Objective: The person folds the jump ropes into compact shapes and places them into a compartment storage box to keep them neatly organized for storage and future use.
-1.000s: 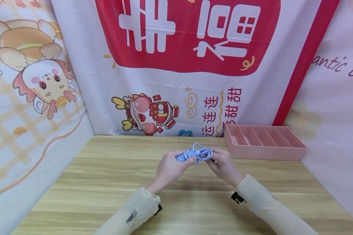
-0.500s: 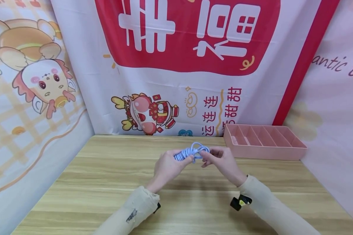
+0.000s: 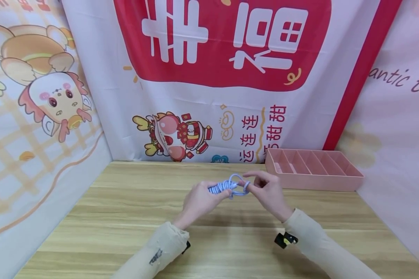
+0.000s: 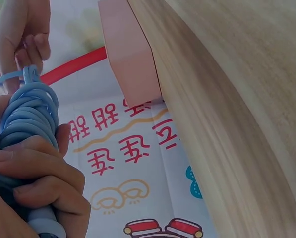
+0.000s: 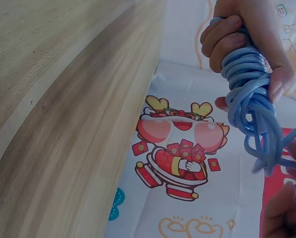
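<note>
A light-blue cord (image 3: 219, 188) is wound into a tight coiled bundle, with loose loops at its right end. My left hand (image 3: 201, 199) grips the bundle, fingers curled round it and thumb along its near side. In the left wrist view a pale grey, handle-like end (image 4: 42, 220) pokes out below the curled fingers; what it is I cannot tell. My right hand (image 3: 269, 193) is at the loose end, where a small loop goes round one of its digits. Another finger stretches out above the loop. In the right wrist view the right hand is mostly cut off by the frame edge.
A pink divided box (image 3: 315, 182) with several slots stands at the table's back right, just behind my right hand. The wooden table (image 3: 143, 209) ends at printed cloth hangings (image 3: 213, 93) at the back and both sides.
My right hand has gone from pinching the loose loops to having a small loop round one digit, drawn slightly right. One finger has lifted outward. The left hand keeps its grip.
</note>
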### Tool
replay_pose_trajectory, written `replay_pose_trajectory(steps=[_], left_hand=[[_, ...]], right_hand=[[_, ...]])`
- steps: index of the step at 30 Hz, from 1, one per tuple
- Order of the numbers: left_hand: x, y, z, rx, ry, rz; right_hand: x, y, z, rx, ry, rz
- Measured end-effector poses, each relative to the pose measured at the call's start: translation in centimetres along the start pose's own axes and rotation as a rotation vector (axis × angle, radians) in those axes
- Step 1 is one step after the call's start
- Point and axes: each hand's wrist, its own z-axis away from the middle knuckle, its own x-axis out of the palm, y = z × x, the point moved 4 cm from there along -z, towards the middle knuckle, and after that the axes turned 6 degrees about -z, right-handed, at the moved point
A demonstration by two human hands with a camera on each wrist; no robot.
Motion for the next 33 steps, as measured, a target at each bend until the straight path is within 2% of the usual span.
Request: replay_pose_trajectory(steps=[2, 5, 10, 13, 19, 23, 28, 33], left_hand=[[0.0, -0.1, -0.1, -0.003, -0.012, 0.000], [-0.1, -0.4, -0.2, -0.008, -0.043, 0.019], [-0.2, -1.0, -0.6, -0.028, -0.100, 0.139], [-0.3, -1.2, -0.9, -0.051, -0.132, 0.230], [-0.6, -1.1, -0.9, -0.108, -0.213, 0.414], [-0.6, -0.7, -0.7, -0.109, -0.307, 0.576], [0.0, -0.2, -0.5, -0.057, -0.428, 0.726], [0.1, 0.3, -0.2, 0.010, -0.482, 0.788]], right_hand=[[-0.3, -1.0, 0.1, -0.075, -0.002, 0.019], [-0.8, -1.7, 0.1, -0.117, -0.046, 0.032], [-1.5, -1.9, 0.5, -0.079, -0.141, 0.091], [-1.7, -1.1, 0.8, -0.062, -0.174, 0.110], [-2.9, 1.6, 1.4, -0.057, -0.147, 0.128], [-3.8, 2.6, 1.6, 0.028, -0.128, 0.094], [-4.4, 3.9, 1.7, 0.173, -0.179, 0.019], [-5.0, 4.9, 1.5, 0.312, -0.212, -0.077]])
